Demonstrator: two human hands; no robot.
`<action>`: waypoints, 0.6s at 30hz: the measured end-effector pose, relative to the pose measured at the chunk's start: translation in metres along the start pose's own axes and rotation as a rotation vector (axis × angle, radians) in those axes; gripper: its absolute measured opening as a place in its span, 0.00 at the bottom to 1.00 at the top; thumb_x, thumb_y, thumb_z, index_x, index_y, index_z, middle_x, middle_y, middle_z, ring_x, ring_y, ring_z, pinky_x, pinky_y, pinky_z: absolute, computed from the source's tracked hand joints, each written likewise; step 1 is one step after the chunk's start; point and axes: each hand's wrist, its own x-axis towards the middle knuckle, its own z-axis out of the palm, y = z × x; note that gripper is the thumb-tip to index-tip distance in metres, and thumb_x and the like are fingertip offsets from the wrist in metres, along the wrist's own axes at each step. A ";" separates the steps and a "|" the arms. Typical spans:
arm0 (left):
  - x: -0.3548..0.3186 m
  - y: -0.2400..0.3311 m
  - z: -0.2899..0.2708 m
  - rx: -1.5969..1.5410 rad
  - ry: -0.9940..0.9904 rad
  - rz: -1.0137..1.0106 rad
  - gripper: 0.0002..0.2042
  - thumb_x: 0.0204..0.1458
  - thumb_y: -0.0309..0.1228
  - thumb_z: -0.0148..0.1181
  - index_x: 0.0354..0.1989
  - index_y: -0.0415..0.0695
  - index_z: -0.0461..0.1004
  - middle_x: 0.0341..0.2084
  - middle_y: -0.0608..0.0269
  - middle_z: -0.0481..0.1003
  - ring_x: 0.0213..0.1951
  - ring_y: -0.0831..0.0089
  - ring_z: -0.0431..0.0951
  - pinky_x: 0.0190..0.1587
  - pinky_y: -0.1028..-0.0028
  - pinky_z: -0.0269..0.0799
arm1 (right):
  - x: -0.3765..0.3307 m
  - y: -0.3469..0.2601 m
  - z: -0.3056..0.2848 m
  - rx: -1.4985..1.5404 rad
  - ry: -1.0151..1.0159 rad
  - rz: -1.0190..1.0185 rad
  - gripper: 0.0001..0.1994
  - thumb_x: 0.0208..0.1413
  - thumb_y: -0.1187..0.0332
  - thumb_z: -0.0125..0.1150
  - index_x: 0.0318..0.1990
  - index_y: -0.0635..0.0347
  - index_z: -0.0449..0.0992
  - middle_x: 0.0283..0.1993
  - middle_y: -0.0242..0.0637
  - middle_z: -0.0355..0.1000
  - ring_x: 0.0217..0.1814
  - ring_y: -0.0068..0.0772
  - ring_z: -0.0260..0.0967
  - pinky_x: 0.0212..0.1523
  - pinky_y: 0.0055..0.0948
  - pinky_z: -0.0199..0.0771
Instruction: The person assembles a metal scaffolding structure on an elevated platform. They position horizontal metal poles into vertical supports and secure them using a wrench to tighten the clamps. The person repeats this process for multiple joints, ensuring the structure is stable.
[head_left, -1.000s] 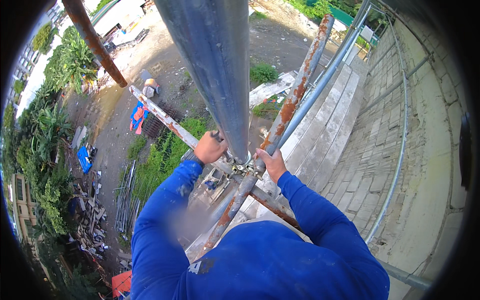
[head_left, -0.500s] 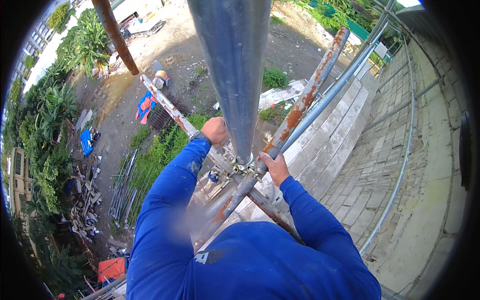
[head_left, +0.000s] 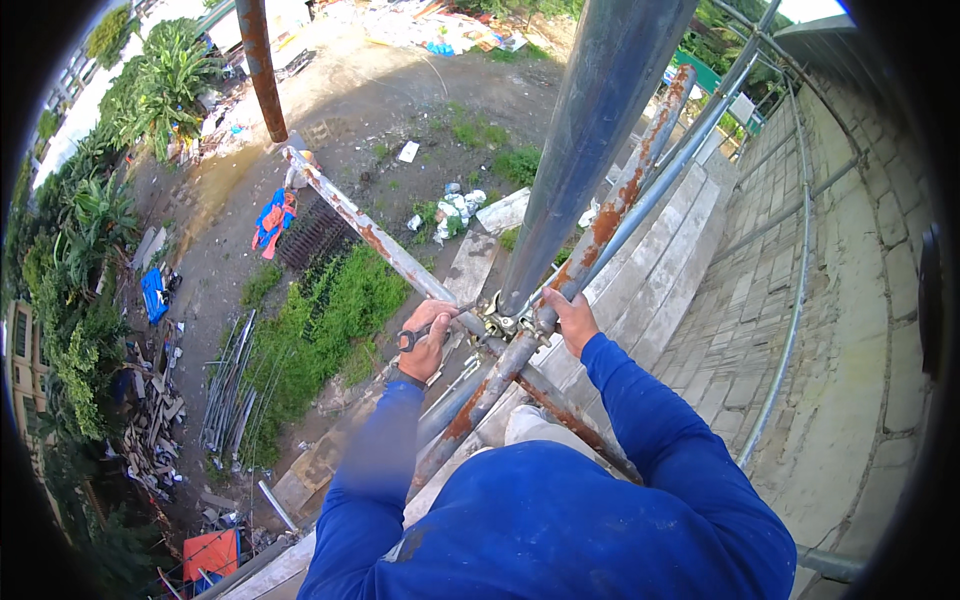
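My left hand (head_left: 428, 343) is closed on a dark spanner (head_left: 407, 341), its open jaw sticking out to the left. The hand is beside a metal scaffold coupler (head_left: 500, 320), where several tubes meet. My right hand (head_left: 572, 322) is wrapped round a rusty scaffold tube (head_left: 606, 222) just right of the coupler. A thick grey upright tube (head_left: 590, 130) rises from the joint toward the top of the view. From the left, a white, rust-flecked tube (head_left: 370, 232) runs into the same joint.
Grey planks (head_left: 655, 260) lie beyond my right hand, along a block wall (head_left: 790, 270). A rusty tube (head_left: 260, 70) hangs at upper left. Far below are ground with green weeds (head_left: 345, 300), a pile of loose pipes (head_left: 230, 385) and scrap wood (head_left: 155, 410).
My left hand has come away from beside the upright tube, down and nearer me, and the spanner now shows. My right hand still grips the rusty tube. The view has shifted.
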 end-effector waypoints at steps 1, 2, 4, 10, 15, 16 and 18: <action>0.000 -0.005 0.001 0.021 0.017 0.007 0.16 0.67 0.37 0.54 0.38 0.37 0.81 0.38 0.54 0.80 0.46 0.60 0.79 0.54 0.63 0.72 | 0.001 -0.003 0.001 -0.015 0.000 0.009 0.18 0.60 0.59 0.70 0.48 0.61 0.73 0.41 0.32 0.74 0.40 0.23 0.72 0.44 0.29 0.74; -0.001 -0.006 0.001 0.044 0.026 0.008 0.15 0.67 0.37 0.55 0.38 0.37 0.81 0.38 0.53 0.80 0.46 0.59 0.79 0.53 0.63 0.73 | -0.002 -0.004 0.002 -0.024 0.004 0.025 0.18 0.60 0.59 0.70 0.48 0.61 0.73 0.41 0.32 0.74 0.40 0.23 0.72 0.44 0.29 0.74; -0.001 -0.009 0.002 0.038 -0.028 0.022 0.14 0.66 0.36 0.56 0.38 0.36 0.81 0.38 0.53 0.81 0.45 0.59 0.80 0.52 0.63 0.73 | -0.004 -0.008 0.001 -0.036 0.002 0.044 0.19 0.59 0.58 0.70 0.49 0.61 0.74 0.41 0.31 0.74 0.41 0.23 0.71 0.45 0.29 0.73; 0.021 0.012 0.002 0.102 -0.204 0.086 0.07 0.61 0.30 0.61 0.35 0.38 0.80 0.33 0.54 0.79 0.37 0.57 0.80 0.44 0.64 0.75 | -0.005 -0.008 0.000 -0.044 -0.033 0.035 0.19 0.60 0.60 0.70 0.50 0.63 0.74 0.41 0.31 0.75 0.44 0.22 0.71 0.48 0.28 0.72; 0.076 0.044 0.009 0.396 -0.529 0.112 0.05 0.57 0.29 0.63 0.34 0.41 0.80 0.29 0.51 0.77 0.35 0.50 0.78 0.39 0.58 0.74 | -0.002 -0.006 0.001 -0.098 -0.029 -0.045 0.21 0.59 0.56 0.71 0.49 0.63 0.73 0.41 0.33 0.75 0.42 0.25 0.73 0.47 0.30 0.75; 0.092 0.039 0.015 0.399 -0.598 0.145 0.05 0.56 0.30 0.63 0.36 0.41 0.80 0.31 0.50 0.77 0.36 0.49 0.79 0.40 0.58 0.75 | -0.004 -0.006 0.001 -0.059 -0.001 -0.045 0.20 0.60 0.59 0.71 0.49 0.64 0.72 0.40 0.34 0.76 0.42 0.25 0.73 0.47 0.30 0.75; 0.122 0.020 0.036 0.482 -0.695 0.249 0.05 0.56 0.29 0.62 0.38 0.42 0.81 0.32 0.49 0.79 0.37 0.50 0.79 0.40 0.58 0.74 | 0.001 0.000 -0.002 -0.059 -0.011 -0.080 0.19 0.60 0.60 0.70 0.49 0.64 0.72 0.39 0.34 0.76 0.41 0.26 0.74 0.47 0.30 0.75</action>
